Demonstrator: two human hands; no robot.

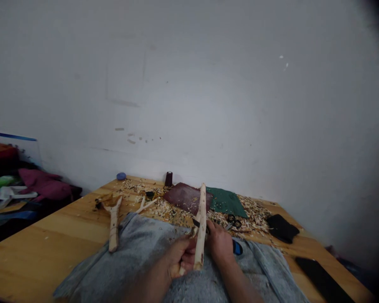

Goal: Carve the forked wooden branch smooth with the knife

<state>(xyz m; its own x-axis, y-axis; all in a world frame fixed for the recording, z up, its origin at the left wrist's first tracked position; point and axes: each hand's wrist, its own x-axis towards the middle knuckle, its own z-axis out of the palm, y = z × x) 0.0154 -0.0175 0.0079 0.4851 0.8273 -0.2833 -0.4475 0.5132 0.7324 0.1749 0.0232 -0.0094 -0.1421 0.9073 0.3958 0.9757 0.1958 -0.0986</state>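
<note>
Hands, both bare, closed and held close together above the lap: left hand (180,257) curled round the lower part of a long, pale peeled wooden stick (202,212), which stands nearly upright, tilted slightly; right hand (219,245) closed just beside it, apparently on a small dark-handled knife (196,222), the grip partly hidden.

Work state: stick mostly bared to cream wood, small brown flecks of bark left along its length; its far end looks rounded. Further work on it cannot be told.

Nearby items: grey cloth (139,240) across the lap; forked pale wooden branch (113,223) and slim Y-shaped twig (147,205), both shaved, on a honey-coloured wooden table (50,235), left; pale wood shavings (255,219) scattered across the far side; maroon leather piece (186,198); green mat (225,202); black-handled scissors (233,221); black pouch (282,228), right; flat black slab (322,280), near right.
</note>
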